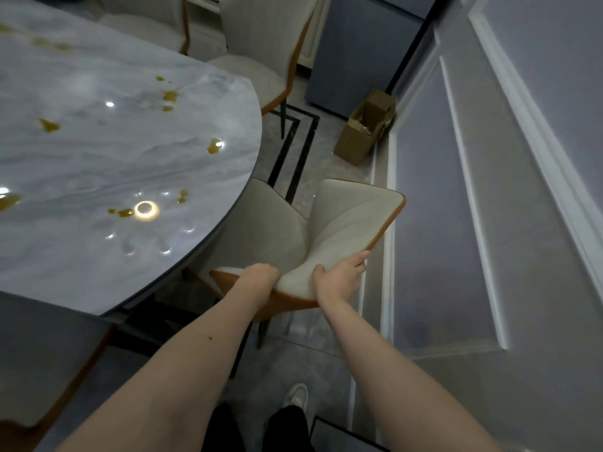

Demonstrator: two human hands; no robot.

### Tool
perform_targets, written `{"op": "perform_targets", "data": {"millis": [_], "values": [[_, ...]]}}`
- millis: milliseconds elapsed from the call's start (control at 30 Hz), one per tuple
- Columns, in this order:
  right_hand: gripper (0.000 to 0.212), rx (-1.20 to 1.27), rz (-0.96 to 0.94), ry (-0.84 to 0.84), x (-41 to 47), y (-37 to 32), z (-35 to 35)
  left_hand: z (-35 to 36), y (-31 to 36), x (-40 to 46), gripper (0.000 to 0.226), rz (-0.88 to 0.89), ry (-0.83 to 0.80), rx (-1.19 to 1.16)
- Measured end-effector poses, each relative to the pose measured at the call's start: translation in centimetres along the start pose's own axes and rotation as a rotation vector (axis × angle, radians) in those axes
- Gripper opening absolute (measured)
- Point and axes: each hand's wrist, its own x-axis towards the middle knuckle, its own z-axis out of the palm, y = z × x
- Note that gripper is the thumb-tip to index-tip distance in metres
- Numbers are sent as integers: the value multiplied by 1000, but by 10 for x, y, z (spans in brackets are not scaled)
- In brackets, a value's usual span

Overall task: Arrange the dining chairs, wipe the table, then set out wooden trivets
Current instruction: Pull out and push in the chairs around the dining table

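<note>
Beyond my left hand [257, 277] and right hand [339, 278], both gripping the cream upholstered, orange-edged dining chair's [277, 230] backrest, its seat points under the grey marble round table [130, 158].

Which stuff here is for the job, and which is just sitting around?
For the job: chair held by left hand and right hand; table with yellow spills; other chairs.
Just there: cardboard box; shoe.

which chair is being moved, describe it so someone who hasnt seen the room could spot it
Start at the round marble table with yellow spills. At its near right edge, between table and wall, stands a cream chair with orange trim, its seat partly under the tabletop. Unlike the other chairs, its backrest is gripped by both hands: the left hand and the right hand.
</note>
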Motion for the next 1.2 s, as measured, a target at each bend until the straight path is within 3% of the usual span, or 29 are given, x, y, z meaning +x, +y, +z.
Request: {"op": "perform_targets", "data": {"millis": [433,667,767,900,967,1100,1200], "values": [[101,-102,-178,-168,14,-31,16,-8,-23,-6,44,-113,4,-100],[98,-163,-221,-253,21,-29,5,-35,-6,2,66,-162,-235,-47],[87,-126,-277,-284,38,-23,-13,-65,7,5,75,-150,-346,51],[53,-141,-374,-328,76,-18,-46,-108,29,20,73,-131,-479,56],[45,-161,-435,-384,95,-20,-60,-127,37,35,67,-115,-423,-28],[52,-114,-511,-458,134,-24,-93,-172,67,61,58,-154,-74,-416],[56,-167,-544,-441,171,-25,-118,-196,104,90,52,-179,104,-388]]}}
